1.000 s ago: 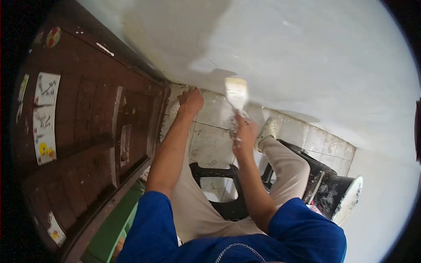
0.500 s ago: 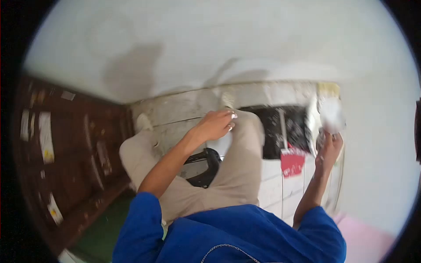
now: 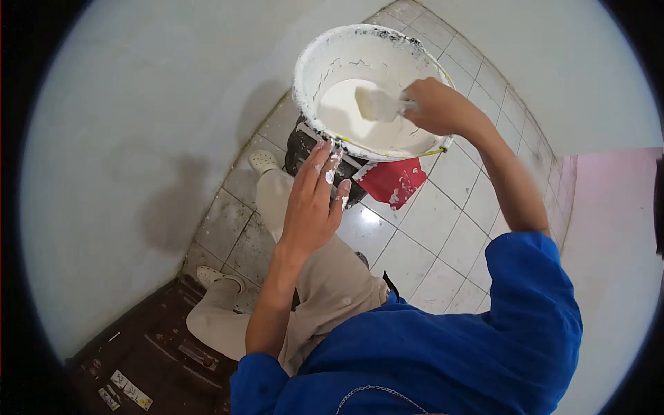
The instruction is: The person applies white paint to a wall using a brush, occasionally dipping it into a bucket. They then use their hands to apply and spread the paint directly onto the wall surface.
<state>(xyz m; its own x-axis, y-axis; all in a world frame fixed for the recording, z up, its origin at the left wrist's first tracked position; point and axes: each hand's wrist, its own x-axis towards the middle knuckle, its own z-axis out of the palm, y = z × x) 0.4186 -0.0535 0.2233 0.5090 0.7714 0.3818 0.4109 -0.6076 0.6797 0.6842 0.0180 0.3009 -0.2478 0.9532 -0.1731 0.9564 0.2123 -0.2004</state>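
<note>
A white bucket (image 3: 311,111) with paint-spattered rim holds white paint (image 3: 342,114). Inside it, over the paint, is a brush (image 3: 377,105) with pale bristles, somewhat blurred. My right hand (image 3: 434,106) is closed round its handle, at the bucket's right side. My left hand (image 3: 315,197), its fingers stretched out and flecked with white paint, is at the near left edge of the bucket, fingertips by the rim. Nothing shows in its grasp.
Under the bucket is a black, paint-splashed object (image 3: 299,149), with a red piece (image 3: 393,181) beside it. Pale tiles (image 3: 443,214) cover the floor. A wall (image 3: 138,138) runs along the left, and a dark brown wooden piece (image 3: 166,346) lies lower left.
The view has turned towards the bucket, which now shows whole. My right hand has brought the brush over the paint inside. My left hand has moved to the rim and its fingers have straightened.
</note>
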